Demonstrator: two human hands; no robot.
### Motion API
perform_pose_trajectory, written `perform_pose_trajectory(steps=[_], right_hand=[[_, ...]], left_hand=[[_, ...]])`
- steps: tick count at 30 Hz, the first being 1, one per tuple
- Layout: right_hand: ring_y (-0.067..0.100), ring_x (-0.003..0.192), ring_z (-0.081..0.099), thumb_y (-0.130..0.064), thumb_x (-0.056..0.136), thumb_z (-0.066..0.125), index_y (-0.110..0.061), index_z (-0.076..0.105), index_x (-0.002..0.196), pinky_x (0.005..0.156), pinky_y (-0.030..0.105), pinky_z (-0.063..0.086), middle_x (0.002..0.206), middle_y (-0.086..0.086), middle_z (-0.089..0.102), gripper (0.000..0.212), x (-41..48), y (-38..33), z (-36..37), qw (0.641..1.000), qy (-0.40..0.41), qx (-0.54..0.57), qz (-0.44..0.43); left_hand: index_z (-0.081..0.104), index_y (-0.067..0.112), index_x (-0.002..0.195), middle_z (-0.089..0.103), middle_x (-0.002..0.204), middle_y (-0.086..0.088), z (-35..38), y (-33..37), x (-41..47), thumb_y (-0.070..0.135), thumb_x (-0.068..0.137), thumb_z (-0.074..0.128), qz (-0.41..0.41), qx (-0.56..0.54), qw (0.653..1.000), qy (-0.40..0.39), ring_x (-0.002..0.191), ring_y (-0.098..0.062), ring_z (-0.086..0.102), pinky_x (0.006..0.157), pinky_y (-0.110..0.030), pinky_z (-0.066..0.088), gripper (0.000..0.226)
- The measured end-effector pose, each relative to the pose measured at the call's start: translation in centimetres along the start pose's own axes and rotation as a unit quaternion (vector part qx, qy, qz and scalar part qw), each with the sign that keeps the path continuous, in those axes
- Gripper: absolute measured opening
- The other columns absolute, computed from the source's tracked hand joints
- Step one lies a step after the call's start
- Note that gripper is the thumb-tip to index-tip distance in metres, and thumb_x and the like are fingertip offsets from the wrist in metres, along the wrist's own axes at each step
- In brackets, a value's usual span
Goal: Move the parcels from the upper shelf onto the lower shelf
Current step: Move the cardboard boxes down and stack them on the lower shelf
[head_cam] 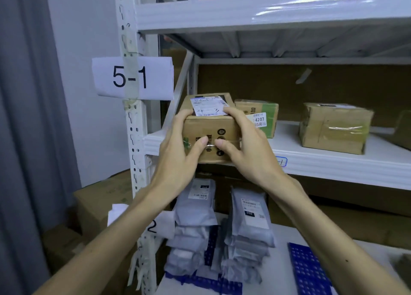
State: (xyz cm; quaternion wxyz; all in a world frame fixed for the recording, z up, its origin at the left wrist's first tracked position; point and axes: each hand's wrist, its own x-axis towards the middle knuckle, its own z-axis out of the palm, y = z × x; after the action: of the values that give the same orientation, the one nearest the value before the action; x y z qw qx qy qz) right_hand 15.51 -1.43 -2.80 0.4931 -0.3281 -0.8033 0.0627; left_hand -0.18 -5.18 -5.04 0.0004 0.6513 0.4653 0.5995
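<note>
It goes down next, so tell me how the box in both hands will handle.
The box is probably stiff: its edges look square under the left hand and right hand. Possibly light, since no palm supports it from below. Its flat sides should keep it from rolling.

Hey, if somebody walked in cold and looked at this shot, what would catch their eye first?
First the cardboard box at centre, gripped from both sides by the left hand and right hand, at the front edge of the white shelf. Next the paper sign reading 5-1, taped to the rack post on the left. Below the hands are two stacks of grey mailer bags.
</note>
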Motion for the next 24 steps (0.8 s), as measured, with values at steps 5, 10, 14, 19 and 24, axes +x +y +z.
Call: perform_pose_trajectory(steps=[5, 10, 14, 19, 24], right_hand=[[-0.001, 0.119, 0.04, -0.014, 0.087, 0.066, -0.022, 0.039, 0.138, 0.098, 0.006, 0.029, 0.137, -0.005, 0.046, 0.058, -4.2, -4.3, 1.6, 1.0, 0.017, 0.004, -0.005], [0.006, 0.127, 0.041, -0.01, 0.087, 0.066, -0.021, 0.038, 0.14, 0.105, 0.013, 0.031, 0.141, -0.001, 0.044, 0.061, -9.1, -8.9, 3.3, 0.999, 0.039, -0.016, 0.023], [0.011, 0.135, 0.037, -0.013, 0.087, 0.067, -0.026, 0.034, 0.143, 0.109, 0.034, 0.037, 0.147, 0.001, 0.039, 0.065, -13.4, -11.3, 3.0, 0.996, 0.047, -0.051, 0.056], [0.016, 0.138, 0.034, -0.007, 0.087, 0.066, -0.023, 0.036, 0.141, 0.108, 0.038, 0.038, 0.147, 0.003, 0.038, 0.064, -18.6, -12.5, 2.9, 0.992, 0.065, -0.037, 0.1], [0.015, 0.139, 0.033, 0.001, 0.086, 0.063, -0.024, 0.037, 0.139, 0.106, 0.029, 0.038, 0.148, 0.003, 0.036, 0.064, -23.4, -11.9, 1.8, 0.988, 0.073, -0.022, 0.134]], left_hand=[[0.035, 0.037, 0.135, 0.047, 0.138, 0.007, -3.3, -0.2, -3.8, 0.023, 0.092, 0.062, 0.013, -0.019, 1.0, 0.015, 0.122, -0.008, 0.048, 0.101, -0.037, 0.046, 0.053], [0.035, 0.027, 0.138, 0.044, 0.14, 0.0, -6.8, 0.0, -8.7, 0.018, 0.092, 0.062, 0.041, -0.051, 0.998, 0.011, 0.126, -0.012, 0.045, 0.1, -0.023, 0.044, 0.054], [0.036, 0.024, 0.139, 0.042, 0.142, -0.006, -8.2, 1.0, -12.5, 0.015, 0.093, 0.062, 0.05, -0.074, 0.996, -0.018, 0.13, -0.014, 0.042, 0.102, -0.016, 0.04, 0.054], [0.037, 0.023, 0.141, 0.038, 0.146, -0.009, -7.9, 1.7, -16.7, 0.014, 0.093, 0.062, 0.044, -0.087, 0.994, -0.052, 0.135, -0.015, 0.038, 0.104, -0.02, 0.041, 0.055], [0.034, 0.03, 0.139, 0.036, 0.146, -0.006, -5.8, 3.0, -20.8, 0.014, 0.092, 0.062, 0.032, -0.106, 0.99, -0.085, 0.133, -0.011, 0.039, 0.101, -0.014, 0.042, 0.057]])
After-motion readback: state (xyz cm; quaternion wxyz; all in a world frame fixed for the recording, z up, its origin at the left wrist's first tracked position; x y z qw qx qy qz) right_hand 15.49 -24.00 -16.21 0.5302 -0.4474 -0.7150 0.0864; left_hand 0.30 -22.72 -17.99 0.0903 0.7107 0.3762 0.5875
